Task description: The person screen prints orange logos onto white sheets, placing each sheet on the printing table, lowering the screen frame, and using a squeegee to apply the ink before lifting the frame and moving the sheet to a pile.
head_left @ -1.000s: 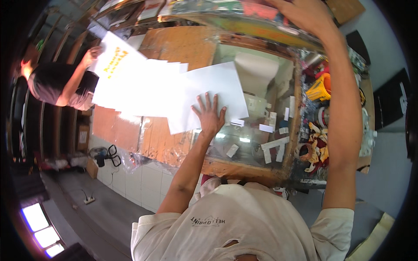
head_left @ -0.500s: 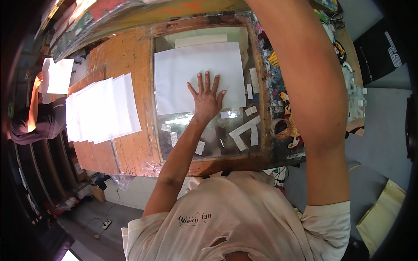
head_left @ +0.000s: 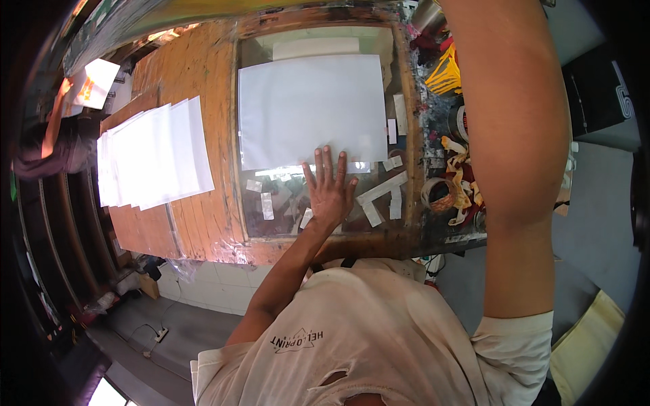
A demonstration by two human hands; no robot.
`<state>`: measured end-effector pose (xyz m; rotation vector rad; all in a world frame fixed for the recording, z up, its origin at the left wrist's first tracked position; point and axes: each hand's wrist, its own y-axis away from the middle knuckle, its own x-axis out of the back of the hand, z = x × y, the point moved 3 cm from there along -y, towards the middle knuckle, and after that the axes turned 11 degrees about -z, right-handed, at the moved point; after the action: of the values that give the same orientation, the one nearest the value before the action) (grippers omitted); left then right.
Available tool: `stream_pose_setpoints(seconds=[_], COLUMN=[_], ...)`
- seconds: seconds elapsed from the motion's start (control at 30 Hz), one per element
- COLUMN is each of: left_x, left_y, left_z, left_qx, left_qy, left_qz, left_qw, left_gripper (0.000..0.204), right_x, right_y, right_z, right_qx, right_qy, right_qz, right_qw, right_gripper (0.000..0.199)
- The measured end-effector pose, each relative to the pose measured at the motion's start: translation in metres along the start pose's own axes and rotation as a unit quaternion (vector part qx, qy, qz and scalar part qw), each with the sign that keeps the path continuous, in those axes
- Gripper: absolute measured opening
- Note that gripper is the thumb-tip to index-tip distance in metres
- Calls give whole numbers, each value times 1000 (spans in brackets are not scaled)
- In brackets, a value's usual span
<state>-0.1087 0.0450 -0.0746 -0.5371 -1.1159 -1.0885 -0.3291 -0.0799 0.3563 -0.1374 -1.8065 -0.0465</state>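
The right arm goes up past the top of the frame, so its hand is hidden and I cannot tell if it is open. In the middle, the left hand (head_left: 330,191) lies flat with fingers spread, pressing the low edge of a white sheet (head_left: 308,108). The sheet is plain and smooth on a glass panel (head_left: 271,213). Left, a stack of white sheets (head_left: 152,152) rests on the wooden bench (head_left: 210,68).

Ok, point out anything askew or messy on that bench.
The white sheet under the left hand lies square in the glass-topped frame. The stack of sheets beside it is fanned unevenly, and tangled rags and tape rolls clutter the right edge.
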Motion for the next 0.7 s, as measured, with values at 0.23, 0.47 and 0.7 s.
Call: stream_pose_setpoints(seconds=[0.23,0.47,0.7], left_x=[4,2,1], left_y=[0,-1,0], left_z=[2,3,3], left_qx=[-6,-16,-23], left_qy=[-2,-18,-22], left_qz=[-12,-17,-15], left_qw=[1000,1000,999], left_gripper=[71,70,71], right_x=[0,-3,-3], right_y=[0,0,-4], right_z=[-3,0,0], right_qx=[-2,-6,-8], right_qy=[17,22,33], right_qz=[5,8,13], right_qw=[1000,1000,999], right_gripper=[39,39,39])
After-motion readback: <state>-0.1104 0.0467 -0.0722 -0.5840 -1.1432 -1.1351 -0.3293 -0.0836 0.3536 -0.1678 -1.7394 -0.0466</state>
